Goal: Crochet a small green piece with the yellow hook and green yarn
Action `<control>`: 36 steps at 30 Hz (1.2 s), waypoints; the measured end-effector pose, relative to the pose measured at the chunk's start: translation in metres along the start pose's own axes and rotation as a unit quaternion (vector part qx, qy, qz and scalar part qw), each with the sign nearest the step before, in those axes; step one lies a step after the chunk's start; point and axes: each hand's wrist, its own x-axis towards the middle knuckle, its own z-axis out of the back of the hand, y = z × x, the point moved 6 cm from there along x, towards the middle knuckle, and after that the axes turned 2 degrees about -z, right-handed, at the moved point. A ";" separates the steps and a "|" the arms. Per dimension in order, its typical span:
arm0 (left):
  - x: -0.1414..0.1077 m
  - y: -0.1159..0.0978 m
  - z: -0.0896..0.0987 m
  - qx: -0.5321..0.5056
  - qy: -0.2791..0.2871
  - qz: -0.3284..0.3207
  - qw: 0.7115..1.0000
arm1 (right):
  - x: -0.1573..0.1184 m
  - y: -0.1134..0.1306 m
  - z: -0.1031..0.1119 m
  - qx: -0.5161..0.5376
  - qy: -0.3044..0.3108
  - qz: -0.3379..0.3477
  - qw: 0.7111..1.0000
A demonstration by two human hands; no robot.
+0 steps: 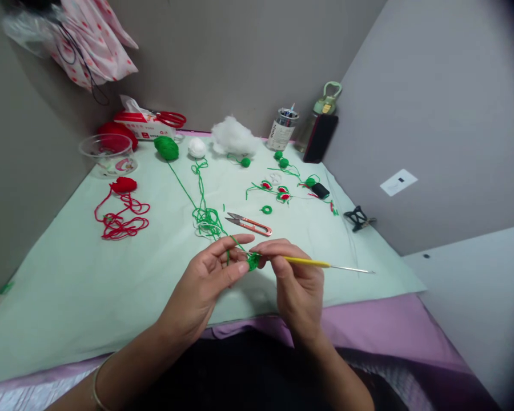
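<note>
My left hand pinches a small piece of green crochet work between thumb and fingers, its index finger stretched out with green yarn running over it. In my right hand is a crochet hook with a yellow handle, gripped like a pen. The hook's near tip meets the green piece, while its other metal end points right. From my left hand the yarn leads back to a loose green tangle and a green yarn ball. Thread snips with orange handles lie just beyond my fingers.
Red yarn and a plastic tub are at the left. White stuffing, a white yarn ball, a pen jar and a phone stand along the back. Small crocheted pieces and a black claw clip lie right.
</note>
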 end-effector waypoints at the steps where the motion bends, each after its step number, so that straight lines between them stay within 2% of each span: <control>1: 0.000 0.000 0.000 0.000 0.000 0.001 1.000 | 0.000 0.000 0.000 0.002 0.002 -0.003 1.000; 15: 0.002 -0.003 0.001 0.042 -0.001 -0.032 0.999 | 0.000 -0.001 0.000 0.017 0.007 -0.003 1.000; 27: -0.001 -0.006 0.005 0.042 -0.043 -0.044 0.997 | -0.004 -0.003 0.010 0.068 -0.048 -0.010 0.996; 31: 0.001 -0.001 0.004 0.048 -0.018 -0.046 0.998 | -0.005 0.003 0.008 0.018 -0.052 0.031 0.998; 36: 0.003 0.004 0.000 0.046 0.036 -0.050 0.997 | -0.006 0.006 -0.003 -0.043 0.009 0.053 0.998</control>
